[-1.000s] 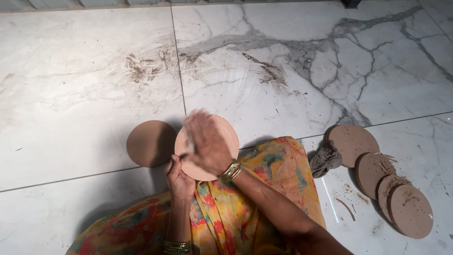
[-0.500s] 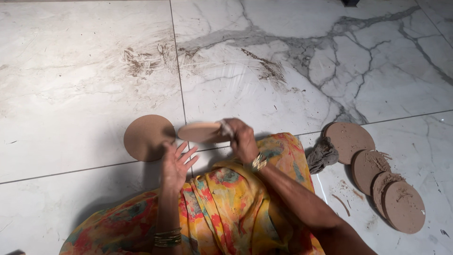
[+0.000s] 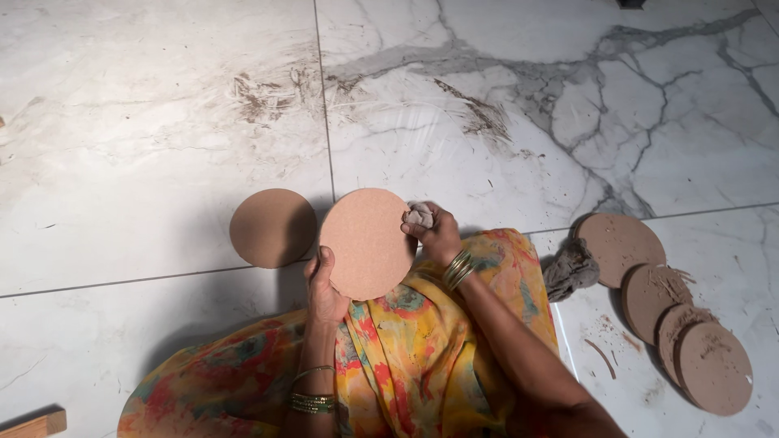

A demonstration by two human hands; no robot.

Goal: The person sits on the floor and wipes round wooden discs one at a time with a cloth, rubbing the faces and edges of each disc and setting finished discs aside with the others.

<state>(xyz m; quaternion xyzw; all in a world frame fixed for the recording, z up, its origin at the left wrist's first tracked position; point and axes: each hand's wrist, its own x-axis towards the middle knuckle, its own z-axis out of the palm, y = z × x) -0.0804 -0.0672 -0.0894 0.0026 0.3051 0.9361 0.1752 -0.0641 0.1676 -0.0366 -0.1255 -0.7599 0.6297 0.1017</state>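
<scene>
A round brown disc (image 3: 367, 242) is held tilted above my lap, its flat face toward me. My left hand (image 3: 324, 290) grips its lower left edge. My right hand (image 3: 432, 231) is closed around a small grey cloth (image 3: 419, 214) at the disc's right rim. A second brown disc (image 3: 272, 228) lies flat on the floor just left of the held one.
White marble floor tiles (image 3: 146, 122) with dirt smears stretch ahead. At the right lies a row of several clay-smeared discs (image 3: 649, 292) with a grey rag (image 3: 570, 271) beside them. A piece of wood (image 3: 36, 424) shows at the bottom left. A colourful garment (image 3: 422, 357) covers my lap.
The disc went from being wiped face-up, to edge-on, to now facing me. My right hand moved with the cloth to its right rim; my left hand took the lower edge.
</scene>
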